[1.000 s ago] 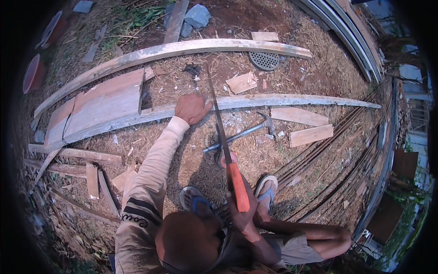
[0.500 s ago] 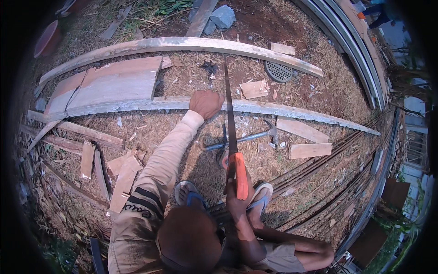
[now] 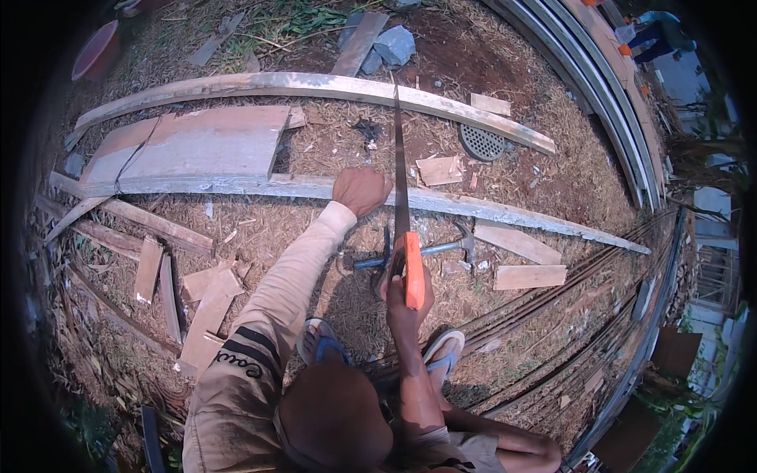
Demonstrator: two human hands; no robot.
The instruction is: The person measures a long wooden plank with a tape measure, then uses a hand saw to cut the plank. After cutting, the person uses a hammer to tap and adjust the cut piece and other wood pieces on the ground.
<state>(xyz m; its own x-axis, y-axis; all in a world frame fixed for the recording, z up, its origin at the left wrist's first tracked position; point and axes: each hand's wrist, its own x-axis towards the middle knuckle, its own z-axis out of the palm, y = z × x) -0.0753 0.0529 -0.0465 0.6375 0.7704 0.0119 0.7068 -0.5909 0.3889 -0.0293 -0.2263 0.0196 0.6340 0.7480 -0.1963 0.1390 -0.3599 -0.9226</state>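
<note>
My left hand (image 3: pixel 361 189) is closed over the long lower wooden beam (image 3: pixel 505 213), fingertips curled on its far edge, just left of the saw blade (image 3: pixel 400 169). My right hand (image 3: pixel 406 303) grips the saw's orange handle (image 3: pixel 412 272), and the long blade points away from me across the beam, its tip over the upper beam (image 3: pixel 315 83). A hammer (image 3: pixel 438 249) with a steel shaft lies on the dry ground beneath the saw; objects beside it are partly hidden. A wide weathered board (image 3: pixel 189 150) with a dark cord rests along the lower beam's left part.
Wood scraps (image 3: pixel 528 276) lie around my feet, a round grate (image 3: pixel 481 142) beyond. Long rods (image 3: pixel 552 303) run on the right, stacked beams (image 3: pixel 599 79) at upper right. Stones (image 3: pixel 394 46) and a red basin (image 3: pixel 96 49) lie at the back. A person in blue (image 3: pixel 658 35) is at upper right.
The saw and my right hand have moved forward, away from me, along the cut line. My left hand stays on the beam. The view has shifted, showing more of the person at upper right.
</note>
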